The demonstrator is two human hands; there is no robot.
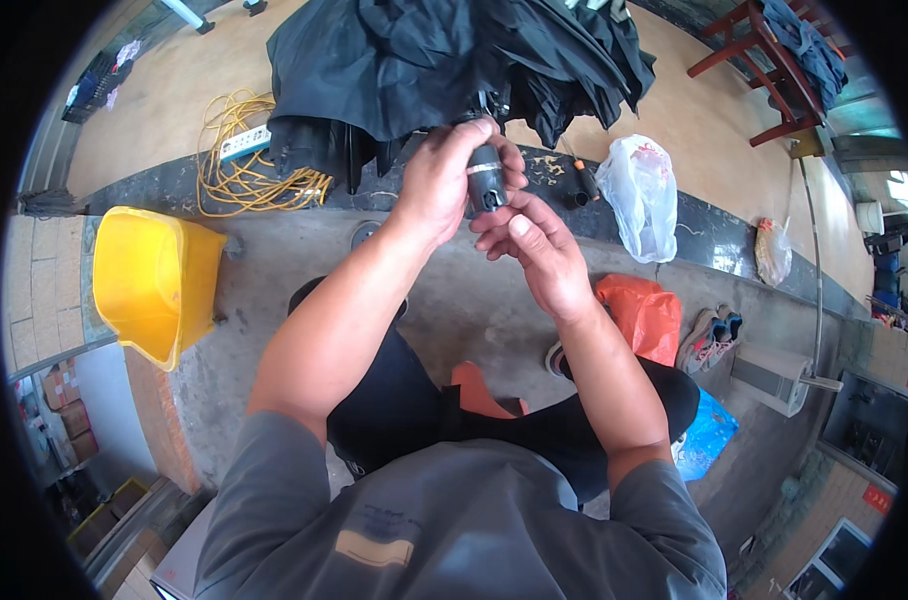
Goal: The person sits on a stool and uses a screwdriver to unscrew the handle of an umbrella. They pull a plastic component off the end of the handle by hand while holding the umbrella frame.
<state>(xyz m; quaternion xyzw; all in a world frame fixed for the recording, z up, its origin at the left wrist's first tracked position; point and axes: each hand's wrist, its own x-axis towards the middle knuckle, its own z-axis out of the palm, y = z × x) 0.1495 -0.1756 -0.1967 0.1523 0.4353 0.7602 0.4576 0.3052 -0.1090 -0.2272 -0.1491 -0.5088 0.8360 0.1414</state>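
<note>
A black umbrella [394, 70] lies half folded beyond my hands, its loose cloth spread and its shaft running toward me. My left hand [436, 185] is wrapped round its dark handle [487, 180], which has a pale ring. The hollow-looking end of the handle faces me. Right at that end is my right hand [552, 262], its fingers curled and the thumb drawn toward them. Whether anything small sits between those fingertips is hidden.
A tangled yellow cord [264, 188] with a white power strip [246, 143] lies left on the ledge, above a yellow bucket [144, 280]. Rightward are a black tube [585, 178], a white plastic bag [642, 200], a red-orange bag [642, 315], shoes [709, 338] and a wooden chair [774, 75].
</note>
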